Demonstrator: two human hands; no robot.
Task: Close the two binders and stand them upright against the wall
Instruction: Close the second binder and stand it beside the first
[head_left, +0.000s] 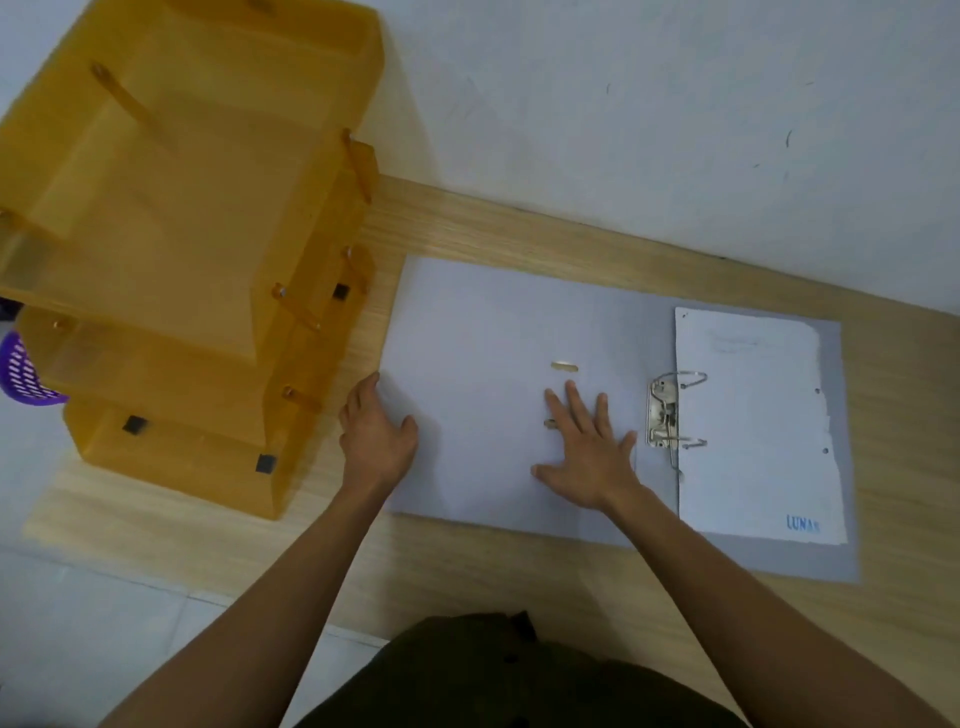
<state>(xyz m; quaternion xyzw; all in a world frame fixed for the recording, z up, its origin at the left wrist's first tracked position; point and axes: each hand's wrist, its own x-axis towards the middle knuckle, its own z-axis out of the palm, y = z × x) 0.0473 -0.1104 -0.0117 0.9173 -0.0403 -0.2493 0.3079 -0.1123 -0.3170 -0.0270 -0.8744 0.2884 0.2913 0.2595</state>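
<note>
Your right hand (587, 457) lies flat, fingers spread, on the open binder (483, 338); your left hand (376, 441) touches its cover edge, grip unclear.
</note>
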